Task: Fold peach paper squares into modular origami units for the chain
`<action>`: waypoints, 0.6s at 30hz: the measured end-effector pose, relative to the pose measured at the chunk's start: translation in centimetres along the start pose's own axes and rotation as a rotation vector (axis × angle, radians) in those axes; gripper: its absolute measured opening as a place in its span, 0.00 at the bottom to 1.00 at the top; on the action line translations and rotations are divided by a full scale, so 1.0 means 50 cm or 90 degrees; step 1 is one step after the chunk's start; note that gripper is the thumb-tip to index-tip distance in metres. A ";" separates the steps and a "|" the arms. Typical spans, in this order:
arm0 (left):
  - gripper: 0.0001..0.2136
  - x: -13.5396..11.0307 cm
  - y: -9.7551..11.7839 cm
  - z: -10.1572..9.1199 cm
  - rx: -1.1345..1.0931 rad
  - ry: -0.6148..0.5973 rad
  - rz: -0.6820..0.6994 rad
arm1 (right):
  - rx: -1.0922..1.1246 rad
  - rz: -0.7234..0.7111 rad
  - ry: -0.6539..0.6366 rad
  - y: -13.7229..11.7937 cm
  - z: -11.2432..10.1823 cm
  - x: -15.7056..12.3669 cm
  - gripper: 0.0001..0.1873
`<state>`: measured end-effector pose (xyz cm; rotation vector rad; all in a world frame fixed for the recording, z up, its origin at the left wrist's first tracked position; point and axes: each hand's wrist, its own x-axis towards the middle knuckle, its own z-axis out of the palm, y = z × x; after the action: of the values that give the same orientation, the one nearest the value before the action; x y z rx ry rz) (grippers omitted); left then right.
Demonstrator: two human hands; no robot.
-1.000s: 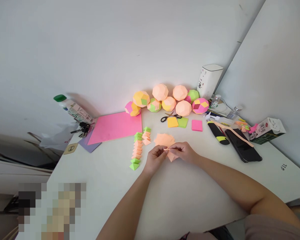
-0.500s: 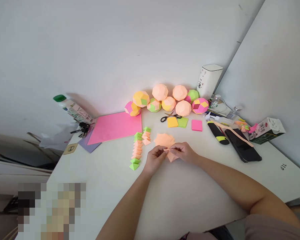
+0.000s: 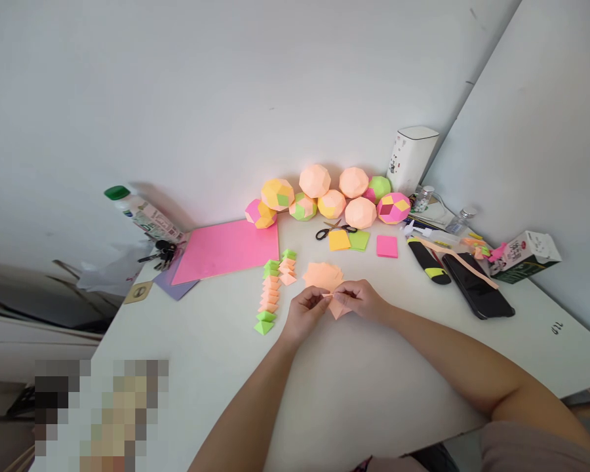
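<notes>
Between them, my left hand (image 3: 307,311) and my right hand (image 3: 364,300) pinch a small peach paper piece (image 3: 328,295), fingertips and thumbs nearly meeting. Much of this piece is covered by the fingers. Just behind and under the hands lie flat peach paper sheets (image 3: 323,274), fanned out, with a pointed corner showing below the fingertips. Left of my left hand, folded paper units stand in two rows: a longer green and peach row (image 3: 269,292) and a shorter row (image 3: 288,267).
Several paper balls (image 3: 360,212) line the wall. Before them lie scissors (image 3: 335,227) and yellow (image 3: 339,240), green (image 3: 360,240) and pink (image 3: 387,246) square pads. A pink sheet (image 3: 229,250) and bottle (image 3: 145,213) are left; a phone (image 3: 476,285), cutter-like tool (image 3: 429,261) and carton (image 3: 527,257) right.
Almost nothing differs. Both hands keep their pinch on the peach paper piece in the same spot, with only slight finger shifts.
</notes>
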<state>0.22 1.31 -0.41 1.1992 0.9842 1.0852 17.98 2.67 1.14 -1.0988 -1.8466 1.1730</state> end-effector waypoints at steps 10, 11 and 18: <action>0.08 -0.001 0.002 0.000 -0.012 -0.020 0.022 | 0.020 0.007 0.004 0.004 0.004 0.000 0.13; 0.08 -0.001 0.002 0.000 -0.014 -0.020 0.020 | 0.024 0.009 0.004 0.004 0.004 -0.001 0.13; 0.09 0.000 -0.001 -0.001 -0.004 -0.004 0.002 | 0.012 -0.009 0.002 0.008 0.004 -0.001 0.14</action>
<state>0.19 1.30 -0.47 1.1981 0.9731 1.0856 17.97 2.65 0.68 -1.0745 -1.8340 1.1784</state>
